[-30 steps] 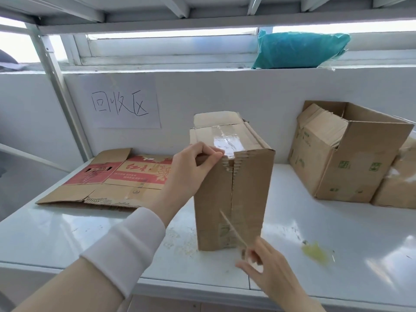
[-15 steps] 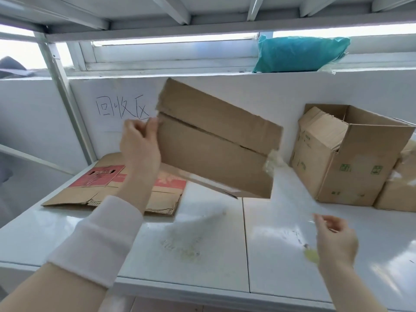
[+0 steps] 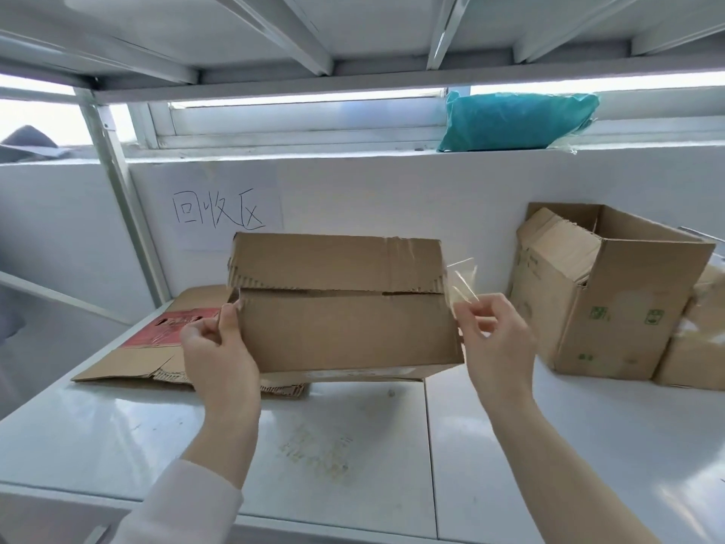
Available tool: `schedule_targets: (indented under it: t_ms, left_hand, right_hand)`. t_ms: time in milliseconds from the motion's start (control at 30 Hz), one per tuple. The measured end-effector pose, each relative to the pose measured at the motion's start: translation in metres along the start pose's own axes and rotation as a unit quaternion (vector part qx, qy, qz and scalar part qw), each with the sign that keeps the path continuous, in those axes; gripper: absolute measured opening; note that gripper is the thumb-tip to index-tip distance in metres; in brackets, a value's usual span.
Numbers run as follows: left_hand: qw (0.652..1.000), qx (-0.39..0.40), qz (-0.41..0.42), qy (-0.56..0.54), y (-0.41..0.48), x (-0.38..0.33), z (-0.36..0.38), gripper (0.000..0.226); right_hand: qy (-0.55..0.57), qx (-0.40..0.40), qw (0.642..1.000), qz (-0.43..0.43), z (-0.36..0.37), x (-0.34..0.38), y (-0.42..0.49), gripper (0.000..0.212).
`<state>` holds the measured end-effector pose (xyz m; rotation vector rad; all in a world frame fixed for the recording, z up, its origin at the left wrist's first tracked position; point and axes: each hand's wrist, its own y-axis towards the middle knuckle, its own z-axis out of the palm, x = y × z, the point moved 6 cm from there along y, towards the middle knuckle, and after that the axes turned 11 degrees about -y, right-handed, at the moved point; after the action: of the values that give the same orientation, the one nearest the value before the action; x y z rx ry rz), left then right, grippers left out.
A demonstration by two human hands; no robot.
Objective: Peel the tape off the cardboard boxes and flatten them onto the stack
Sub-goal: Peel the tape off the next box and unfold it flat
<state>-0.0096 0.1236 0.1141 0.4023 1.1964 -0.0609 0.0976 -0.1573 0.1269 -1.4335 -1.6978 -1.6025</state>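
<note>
I hold a brown cardboard box [image 3: 345,327] level above the white table, its flap seam running left to right across the face toward me. My left hand [image 3: 217,347] grips the box's left edge. My right hand [image 3: 492,327] pinches a strip of clear tape [image 3: 463,282] that sticks out from the box's right end. Behind and to the left, a flattened box with red print [image 3: 157,347] lies on the table as the stack.
An open cardboard box [image 3: 604,292] stands at the right, with another box [image 3: 694,343] beside it at the frame edge. A paper sign [image 3: 219,214] hangs on the white back wall. A teal bag [image 3: 514,121] sits on the ledge. The white table [image 3: 353,457] spreads below my hands.
The box went from standing on the table to lifted, tilted, then level in front of me. My right hand rose from the table's front to the tape at the box's right end.
</note>
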Motion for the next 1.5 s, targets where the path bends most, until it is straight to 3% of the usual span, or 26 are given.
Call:
schedule_targets:
  t_ms: [133, 233, 300, 367, 467, 533, 633, 733, 800, 867, 933, 1000, 1067, 1133, 1233, 1333, 1400, 1500]
  left_hand:
    - [0.999, 0.009, -0.041, -0.012, 0.009, 0.014, -0.003, 0.030]
    - [0.994, 0.074, -0.071, 0.028, 0.005, 0.020, 0.011, 0.024]
    - [0.986, 0.135, 0.006, 0.093, -0.001, 0.012, 0.021, 0.026]
    - [0.941, 0.250, 0.185, 0.132, -0.017, -0.014, 0.045, 0.046]
    - [0.805, 0.390, 0.398, 0.202, -0.051, -0.046, 0.091, 0.053]
    - [0.771, 0.400, 0.433, 0.243, -0.054, -0.055, 0.113, 0.051]
    - [0.757, 0.405, 0.432, 0.278, -0.045, -0.052, 0.133, 0.030]
    - [0.770, 0.354, 0.458, 0.270, -0.044, -0.062, 0.138, 0.018]
    - [0.828, 0.310, 0.416, 0.215, -0.036, -0.069, 0.133, 0.019]
    - [0.867, 0.286, 0.372, 0.169, -0.027, -0.065, 0.123, 0.022]
    - [0.869, 0.277, 0.378, 0.162, -0.027, -0.059, 0.116, 0.024]
    - [0.868, 0.274, 0.377, 0.169, -0.033, -0.056, 0.116, 0.026]
    - [0.861, 0.274, 0.385, 0.187, -0.045, -0.055, 0.123, 0.033]
    - [0.857, 0.271, 0.385, 0.210, -0.055, -0.054, 0.128, 0.032]
    - [0.856, 0.266, 0.383, 0.222, -0.068, -0.050, 0.133, 0.024]
    - [0.850, 0.260, 0.396, 0.229, -0.079, -0.050, 0.137, 0.023]
    - [0.853, 0.261, 0.391, 0.228, -0.082, -0.049, 0.139, 0.023]
    - [0.851, 0.262, 0.393, 0.229, -0.085, -0.051, 0.141, 0.024]
  right_hand:
    - [0.227, -0.010, 0.967, 0.113, -0.009, -0.009, 0.011, 0.018]
    - [0.203, 0.003, 0.975, 0.095, -0.010, -0.001, 0.016, 0.017]
    - [0.180, 0.016, 0.981, 0.075, -0.009, 0.005, 0.019, 0.015]
    - [0.165, 0.036, 0.984, 0.055, -0.009, 0.010, 0.021, 0.012]
    - [0.127, 0.077, 0.989, 0.021, -0.005, 0.014, 0.019, 0.017]
    - [0.104, 0.098, 0.990, -0.001, -0.002, 0.015, 0.015, 0.019]
    - [0.097, 0.121, 0.988, -0.009, -0.002, 0.009, 0.012, 0.018]
    - [0.116, 0.121, 0.985, 0.037, -0.008, -0.011, 0.016, 0.011]
    - [0.151, 0.054, 0.978, 0.130, -0.024, -0.045, 0.021, 0.007]
    - [0.138, -0.026, 0.968, 0.206, -0.050, -0.082, 0.022, 0.018]
    - [0.028, -0.066, 0.977, 0.200, -0.077, -0.106, 0.020, 0.026]
    - [-0.125, -0.070, 0.981, 0.134, -0.097, -0.114, 0.012, 0.019]
    - [-0.280, -0.038, 0.959, 0.034, -0.101, -0.123, -0.003, 0.005]
    - [-0.390, 0.071, 0.918, 0.012, -0.087, -0.153, -0.024, 0.007]
    - [-0.374, 0.195, 0.903, 0.081, -0.074, -0.191, -0.044, 0.007]
    - [-0.434, 0.294, 0.852, 0.003, -0.067, -0.190, -0.036, 0.025]
    - [-0.449, 0.324, 0.832, -0.012, -0.068, -0.181, -0.031, 0.036]
    - [-0.468, 0.284, 0.836, -0.018, -0.082, -0.160, -0.025, 0.034]
